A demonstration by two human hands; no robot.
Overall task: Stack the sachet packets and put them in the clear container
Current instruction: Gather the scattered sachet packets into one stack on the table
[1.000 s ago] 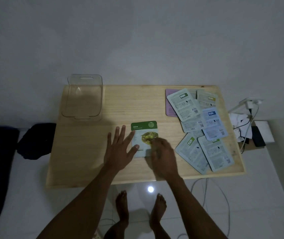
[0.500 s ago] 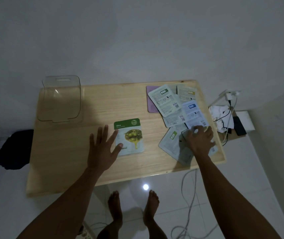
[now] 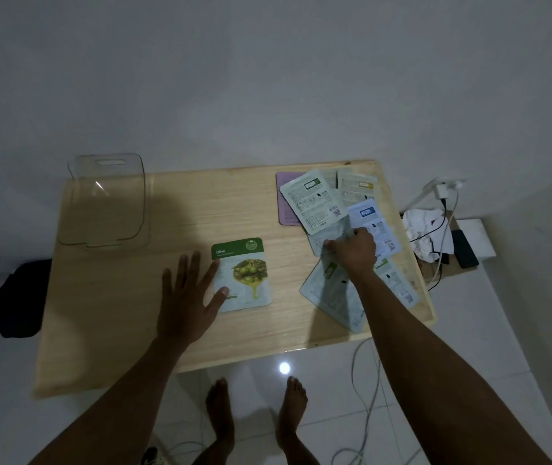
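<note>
A green olive sachet (image 3: 246,276) lies face up at the middle of the wooden table (image 3: 117,313). My left hand (image 3: 189,297) rests flat beside it, fingers spread, thumb and forefinger touching its left edge. Several pale sachets (image 3: 315,199) lie scattered face down at the right side of the table. My right hand (image 3: 351,251) is on that pile, fingers curled and pinching a pale sachet (image 3: 326,234) in the middle of it. The clear container (image 3: 107,203) stands empty at the far left corner.
A purple sachet (image 3: 284,203) lies under the pile's far end. Right of the table, a white box carries crumpled paper (image 3: 425,229), a charger with cables (image 3: 444,193) and a dark phone (image 3: 465,251). A dark bundle (image 3: 16,297) lies on the floor at left.
My right hand left the olive sachet, went right to the scattered pile, then shifted further back on it and closed on a pale sachet. My left hand stayed beside the olive sachet.
</note>
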